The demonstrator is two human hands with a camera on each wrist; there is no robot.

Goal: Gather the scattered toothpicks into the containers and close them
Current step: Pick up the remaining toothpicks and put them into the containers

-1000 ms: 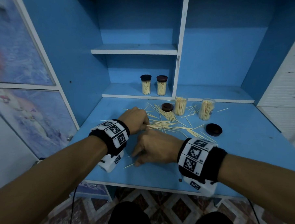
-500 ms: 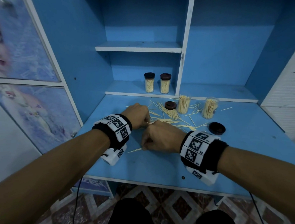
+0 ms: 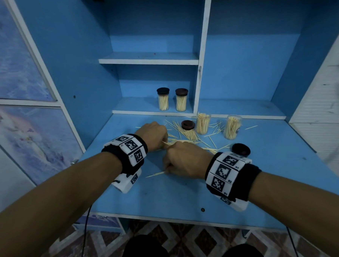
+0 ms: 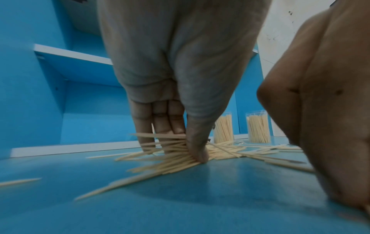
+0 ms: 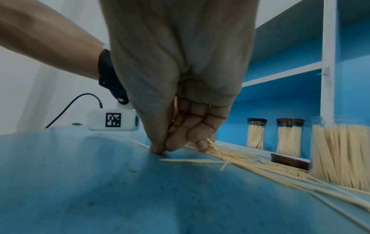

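Observation:
Loose toothpicks (image 3: 186, 136) lie scattered mid-desk. My left hand (image 3: 154, 135) is curled at the pile's left end; in the left wrist view its thumb and fingers (image 4: 197, 152) pinch a fanned bundle of toothpicks (image 4: 166, 147) against the desk. My right hand (image 3: 182, 160) sits just nearer, fingers curled; its thumb and forefinger (image 5: 160, 148) pinch down on a few toothpicks (image 3: 155, 174) that poke out to the left. Two open containers (image 3: 203, 123) (image 3: 232, 126) stand upright, part full. A brown lid (image 3: 188, 125) and a black lid (image 3: 241, 149) lie beside them.
Two capped containers (image 3: 163, 99) (image 3: 181, 99) stand on the low shelf (image 3: 136, 107) at the back. A white upright divider (image 3: 200, 72) rises right of them. The blue desk (image 3: 167, 198) ends at a white front edge near me. A cabinet door closes off the left.
My right hand's fingers went from spread on the desk to curled, pinching a few toothpicks, and drew closer to the left hand. The left hand stayed at the pile.

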